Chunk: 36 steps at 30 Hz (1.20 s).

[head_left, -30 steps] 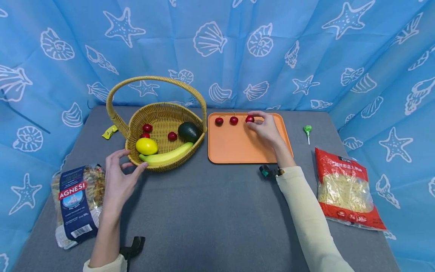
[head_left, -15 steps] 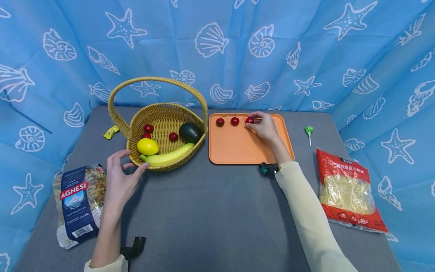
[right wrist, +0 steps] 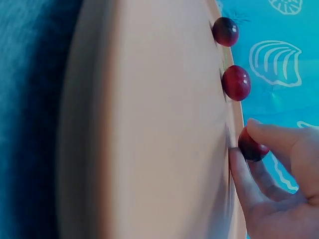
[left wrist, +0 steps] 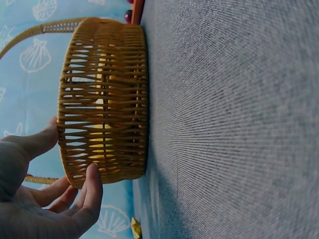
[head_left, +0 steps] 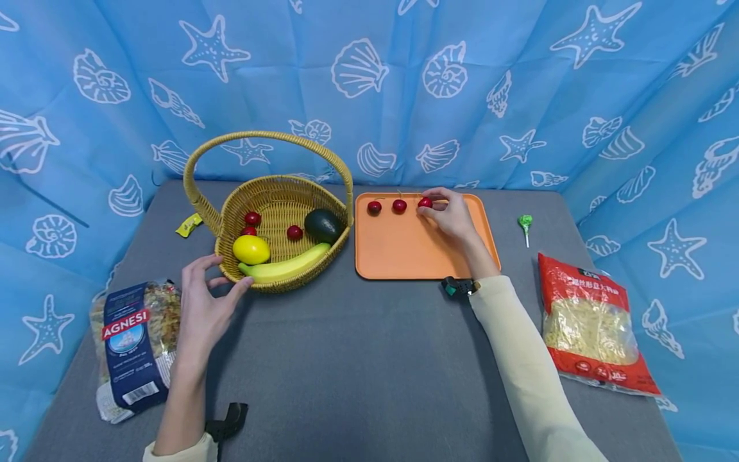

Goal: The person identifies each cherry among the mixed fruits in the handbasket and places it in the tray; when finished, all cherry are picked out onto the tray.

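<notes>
The left hand (head_left: 204, 305) grasps the near-left rim of the wicker basket (head_left: 271, 184), thumb at the rim and fingers against the outer wall. The right hand (head_left: 451, 217) pinches a cherry (right wrist: 250, 146) between thumb and fingers at the far edge of the orange tray (head_left: 404, 247); whether the cherry touches the tray cannot be determined.

Containers. An Agnesi pasta bag (head_left: 129, 356) lies left of the left forearm. A red pasta bag (head_left: 591, 324) lies right of the right forearm, pasta visible through its window. The basket stands beyond and right of the left hand. Contents: a banana (head_left: 285, 265) along the near wall, beside the left thumb; a lemon (head_left: 251, 249) just beyond it; a pair of cherries (head_left: 252, 219) past the lemon; a lone cherry (head_left: 294, 232) on the basket floor; an avocado (head_left: 324, 226) at the right wall. The tray carries two stemmed cherries (head_left: 399, 206) left of the right hand, in line with the held one.

Edges and room. Grey tabletop (head_left: 369, 359) extends between the forearms up to basket and tray. The basket's right rim is just beside the tray's left edge. Tray surface spans leftward and nearward of the right hand. A green lollipop (head_left: 525, 222) lies right of that hand; a yellow-wrapped candy (head_left: 188, 225) lies beyond the left hand. A blue curtain (head_left: 398, 115) rises behind.
</notes>
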Tool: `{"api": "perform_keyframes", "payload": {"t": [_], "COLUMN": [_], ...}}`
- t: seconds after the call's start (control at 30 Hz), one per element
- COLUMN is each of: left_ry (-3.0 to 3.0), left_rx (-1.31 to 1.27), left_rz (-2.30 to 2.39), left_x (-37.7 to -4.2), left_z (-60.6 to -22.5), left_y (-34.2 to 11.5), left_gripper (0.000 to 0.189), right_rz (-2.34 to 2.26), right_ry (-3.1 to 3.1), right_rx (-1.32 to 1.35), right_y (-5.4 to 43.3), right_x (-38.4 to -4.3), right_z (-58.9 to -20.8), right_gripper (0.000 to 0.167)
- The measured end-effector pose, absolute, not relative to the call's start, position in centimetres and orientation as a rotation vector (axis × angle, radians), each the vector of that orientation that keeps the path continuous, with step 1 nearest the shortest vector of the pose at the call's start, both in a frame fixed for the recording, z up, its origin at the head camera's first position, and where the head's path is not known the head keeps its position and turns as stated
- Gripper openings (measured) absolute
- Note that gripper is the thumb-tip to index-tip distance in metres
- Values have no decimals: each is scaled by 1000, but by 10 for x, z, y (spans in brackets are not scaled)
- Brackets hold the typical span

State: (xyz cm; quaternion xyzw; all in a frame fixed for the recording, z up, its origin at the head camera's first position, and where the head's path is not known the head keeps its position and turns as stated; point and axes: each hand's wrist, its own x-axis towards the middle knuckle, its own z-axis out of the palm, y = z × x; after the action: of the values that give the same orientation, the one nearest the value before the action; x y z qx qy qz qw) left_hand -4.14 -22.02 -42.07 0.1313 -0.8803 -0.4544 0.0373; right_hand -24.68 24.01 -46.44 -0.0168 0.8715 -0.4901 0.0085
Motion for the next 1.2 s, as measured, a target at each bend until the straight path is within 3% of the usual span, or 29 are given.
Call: {"api": "perform_keyframes", "payload": {"t": [0.73,1.2], "left_ry": [-2708,-2700], "left_rx": [417,418], "left_rz": [-1377,-1375], "left_x": [-40,-41], "left_z": [-420,-422], "left_y": [-219,-219], "left_gripper": [76,76], "right_rz": [-1504,-1809], "right_ry": [2718,2666], "right_rx": [8,-242], "right_y": [241,211], "right_x": [-246,-202], "right_z": [-459,-407], "right_gripper": [47,39]}}
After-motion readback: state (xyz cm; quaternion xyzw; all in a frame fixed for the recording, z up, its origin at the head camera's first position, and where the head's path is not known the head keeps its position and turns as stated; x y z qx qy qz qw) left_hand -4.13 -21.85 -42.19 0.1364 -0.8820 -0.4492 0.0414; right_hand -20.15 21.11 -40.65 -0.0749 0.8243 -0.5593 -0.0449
